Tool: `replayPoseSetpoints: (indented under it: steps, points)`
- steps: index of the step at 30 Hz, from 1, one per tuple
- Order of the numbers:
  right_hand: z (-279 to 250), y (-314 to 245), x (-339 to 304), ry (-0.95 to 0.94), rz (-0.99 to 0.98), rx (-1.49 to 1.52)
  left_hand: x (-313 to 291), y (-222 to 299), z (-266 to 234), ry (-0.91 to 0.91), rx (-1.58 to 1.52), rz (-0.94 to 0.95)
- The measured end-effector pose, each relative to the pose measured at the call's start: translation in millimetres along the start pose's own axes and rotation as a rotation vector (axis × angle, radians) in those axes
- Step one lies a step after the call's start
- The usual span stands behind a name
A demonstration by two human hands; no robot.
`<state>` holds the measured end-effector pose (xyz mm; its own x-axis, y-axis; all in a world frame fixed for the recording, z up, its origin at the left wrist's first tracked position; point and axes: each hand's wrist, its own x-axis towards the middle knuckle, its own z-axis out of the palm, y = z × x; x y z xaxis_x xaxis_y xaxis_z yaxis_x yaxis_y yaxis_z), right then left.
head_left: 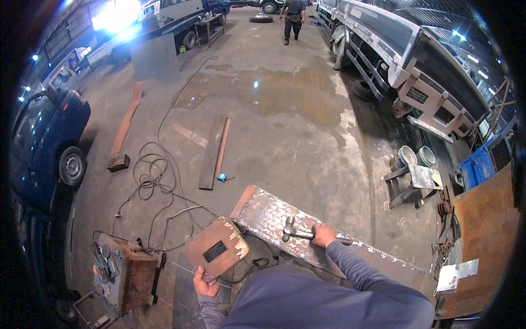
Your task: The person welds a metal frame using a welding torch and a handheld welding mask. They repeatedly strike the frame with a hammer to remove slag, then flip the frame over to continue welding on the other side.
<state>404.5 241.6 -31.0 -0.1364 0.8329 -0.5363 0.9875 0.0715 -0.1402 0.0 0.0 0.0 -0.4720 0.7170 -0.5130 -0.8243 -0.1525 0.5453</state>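
My right hand [324, 235] is wrapped round the handle of a ball-peen hammer [290, 230]. The hammer lies across a long, worn metal panel [268, 213] with flaking white paint, its head toward the left. Lower left, my left hand [205, 283] is closed on what looks like a pair of glasses [209, 277] with thin arms. Just beyond that hand is a brown welding shield [231, 241] with a dark rectangular window and a chipped right edge. It sits against the panel's left end.
A welding machine [134, 274] stands at lower left, its cables [159, 170] looped on the floor. Ahead lie metal strips [215, 153] and a blue tape measure [222, 177]. Buckets [406, 156] and a small stand [422, 178] are right, near a truck [378, 33]. Far off, a person [293, 19] is upright.
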Motion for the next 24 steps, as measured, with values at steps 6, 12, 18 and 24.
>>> replayPoseSetpoints:
  steps: [6,12,18,24]
  points:
    - [9.2,3.6,-6.5,0.031,-0.007,-0.063,0.2,10.5,-35.8,-0.053,-0.018,-0.025]
    - [7.5,-9.2,-1.1,0.016,0.02,-0.071,-8.0,33.4,-35.3,-0.038,-0.015,-0.019]
    - [21.3,-3.7,4.3,0.111,0.05,-0.079,-1.4,39.1,-66.7,-0.065,-0.024,-0.014]
    - [11.6,-18.2,-3.4,0.074,0.068,-0.081,-7.4,45.5,-75.6,-0.048,-0.057,-0.029]
